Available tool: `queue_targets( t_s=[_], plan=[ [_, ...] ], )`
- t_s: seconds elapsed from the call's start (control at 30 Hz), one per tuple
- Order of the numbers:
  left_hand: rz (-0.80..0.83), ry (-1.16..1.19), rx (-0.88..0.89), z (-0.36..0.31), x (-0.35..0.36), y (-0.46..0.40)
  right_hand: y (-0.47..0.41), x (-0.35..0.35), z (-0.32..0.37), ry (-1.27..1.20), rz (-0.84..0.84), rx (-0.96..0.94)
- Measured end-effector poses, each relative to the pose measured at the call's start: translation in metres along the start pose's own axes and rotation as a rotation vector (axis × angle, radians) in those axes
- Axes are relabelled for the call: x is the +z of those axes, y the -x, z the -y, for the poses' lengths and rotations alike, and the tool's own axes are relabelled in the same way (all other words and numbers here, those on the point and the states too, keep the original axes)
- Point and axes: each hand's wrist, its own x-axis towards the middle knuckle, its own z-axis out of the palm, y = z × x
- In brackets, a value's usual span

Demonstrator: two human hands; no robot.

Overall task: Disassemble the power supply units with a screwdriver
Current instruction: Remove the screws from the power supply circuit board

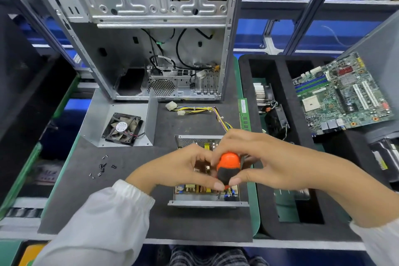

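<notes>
An opened power supply unit (207, 201) lies on the dark mat in front of me, its circuit board exposed inside the metal tray. An orange and black screwdriver (228, 168) stands upright over the board's near right part, tip down. My right hand (269, 157) curls around the handle from the right. My left hand (181, 168) reaches in from the left and pinches the handle low down with thumb and fingers. The supply's yellow and black wire bundle (203, 111) trails away toward the computer case. Both hands hide most of the board.
The removed cover with a black fan (122, 128) lies at the left. Several small black screws (102, 167) are scattered on the mat. An empty computer case (159, 49) stands behind. At the right a black foam tray (300, 157) holds a motherboard (343, 95); a RAM stick (244, 113) lies beside it.
</notes>
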Motion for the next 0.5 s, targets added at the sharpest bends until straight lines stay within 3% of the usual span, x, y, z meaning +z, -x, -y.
queue_targets(
  t_s=[0.13,0.33,0.5],
  plan=[
    [-0.009,0.012,0.044,-0.001,0.005,-0.006,0.008,0.000,0.008,0.143,-0.043,0.003],
    [-0.003,0.009,0.043,-0.005,0.006,-0.016,0.005,0.008,0.027,0.857,-0.272,0.049],
    [0.101,0.037,0.031,-0.005,0.005,-0.017,0.007,0.009,0.027,0.843,-0.180,-0.105]
  ],
)
